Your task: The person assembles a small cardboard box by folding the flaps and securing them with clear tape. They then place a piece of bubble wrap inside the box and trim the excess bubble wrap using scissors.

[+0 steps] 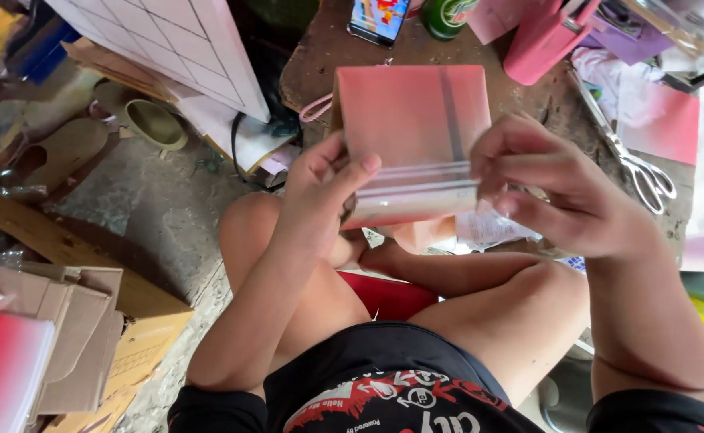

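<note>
The left hand [324, 188] pinches the near left edge of a pink paper bag [413, 132], held flat above the knees at the table [328, 56] edge, thumb over the pale folded strip. The right hand [548, 188] is curled on the right end. Uneven pressing could skew or wrinkle the fold; the scissors [637, 164] lie just beside.

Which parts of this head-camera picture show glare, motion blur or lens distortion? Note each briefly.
Head view: daylight is soft and even, with no hard shadows; a bright sheen runs along the lower strip of the pink sheet; the right hand has slightly smeared fingertips, while the left hand is sharper; the wide lens bends the edges, so the scissors and cardboard boxes look stretched.
</note>
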